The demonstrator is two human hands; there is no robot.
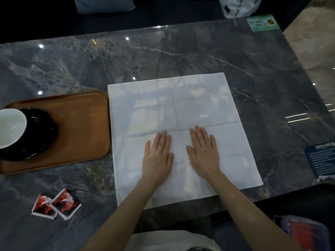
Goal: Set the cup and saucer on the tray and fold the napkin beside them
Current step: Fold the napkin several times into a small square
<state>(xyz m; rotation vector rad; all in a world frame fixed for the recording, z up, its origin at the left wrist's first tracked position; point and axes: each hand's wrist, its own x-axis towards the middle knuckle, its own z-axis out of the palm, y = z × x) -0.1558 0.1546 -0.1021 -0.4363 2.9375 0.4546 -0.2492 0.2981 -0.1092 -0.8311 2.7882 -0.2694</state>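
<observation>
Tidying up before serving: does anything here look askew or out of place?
Mostly orderly. The cup sits on its saucer on the tray. The napkin lies unfolded, slightly rotated against the table edge, its near edge overhanging. Two red sachets lie loose near the front.

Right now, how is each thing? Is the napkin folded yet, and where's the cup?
napkin: spread out flat on the table, creased, not folded yet
left hand: flat, pressing the napkin
right hand: flat, pressing the napkin
cup: upright, on the saucer
saucer: on the tray
tray: on the table, left of the napkin
red packets: two, lying overlapped on the table
</observation>
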